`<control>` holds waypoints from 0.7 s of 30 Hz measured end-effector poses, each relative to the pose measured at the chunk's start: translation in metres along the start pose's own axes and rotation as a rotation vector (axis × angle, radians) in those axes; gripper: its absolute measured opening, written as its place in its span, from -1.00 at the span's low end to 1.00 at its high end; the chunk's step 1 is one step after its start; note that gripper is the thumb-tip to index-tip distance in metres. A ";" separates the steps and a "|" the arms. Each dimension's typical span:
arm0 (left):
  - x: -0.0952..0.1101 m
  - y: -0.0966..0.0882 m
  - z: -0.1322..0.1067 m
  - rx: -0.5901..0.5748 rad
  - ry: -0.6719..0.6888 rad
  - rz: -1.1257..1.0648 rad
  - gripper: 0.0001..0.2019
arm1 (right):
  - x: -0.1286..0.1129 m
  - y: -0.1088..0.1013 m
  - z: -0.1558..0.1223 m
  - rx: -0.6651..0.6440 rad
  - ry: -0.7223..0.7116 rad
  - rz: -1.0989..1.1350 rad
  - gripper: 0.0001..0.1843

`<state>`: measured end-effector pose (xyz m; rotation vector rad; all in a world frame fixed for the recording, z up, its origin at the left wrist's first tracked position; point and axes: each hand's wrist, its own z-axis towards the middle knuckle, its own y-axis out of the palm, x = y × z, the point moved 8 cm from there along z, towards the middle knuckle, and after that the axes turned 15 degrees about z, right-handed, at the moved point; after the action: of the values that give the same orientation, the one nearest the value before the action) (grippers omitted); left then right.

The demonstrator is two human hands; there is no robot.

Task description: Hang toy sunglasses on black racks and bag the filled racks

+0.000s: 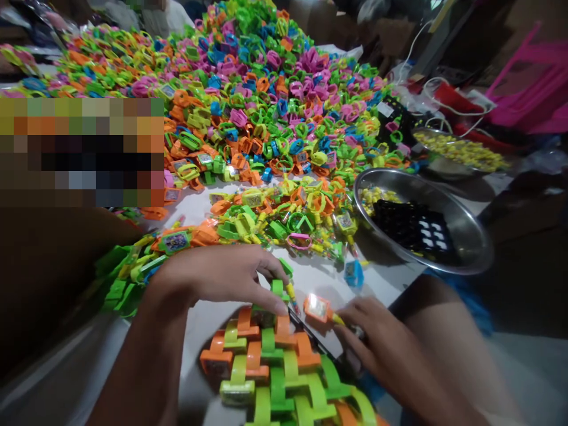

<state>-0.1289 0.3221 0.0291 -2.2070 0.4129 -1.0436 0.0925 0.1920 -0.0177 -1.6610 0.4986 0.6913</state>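
My left hand (226,275) lies over the far end of a stacked row of orange and green toy watches (275,367), its fingertips pressing down on the top pieces. My right hand (370,334) is closed in a pinch on a single orange toy watch (317,307) with a pale face and yellow strap, held just right of the stack. A blue toy watch (354,273) lies loose on the white table surface (310,278) beyond it.
A huge heap of coloured toy watches (248,100) covers the table ahead. A steel bowl (470,236) at right holds a black tray and yellow pieces. Another dish of yellow pieces (461,152) sits farther right. A pink plastic chair (528,89) stands at the far right.
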 end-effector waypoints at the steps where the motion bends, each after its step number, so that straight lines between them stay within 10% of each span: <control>1: -0.001 0.000 0.001 -0.003 -0.009 -0.003 -0.41 | 0.003 -0.001 -0.001 0.010 0.011 -0.005 -0.72; 11: -0.004 0.004 0.008 -0.027 0.016 -0.071 -0.60 | -0.004 0.058 0.043 -0.142 0.226 0.726 -0.69; 21: -0.007 0.011 0.008 -0.090 0.004 -0.212 -0.60 | -0.019 0.055 0.066 -0.152 0.075 0.705 -0.72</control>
<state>-0.1268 0.3213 0.0143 -2.3685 0.2354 -1.1604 0.0314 0.2448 -0.0521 -1.6493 1.1344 1.2012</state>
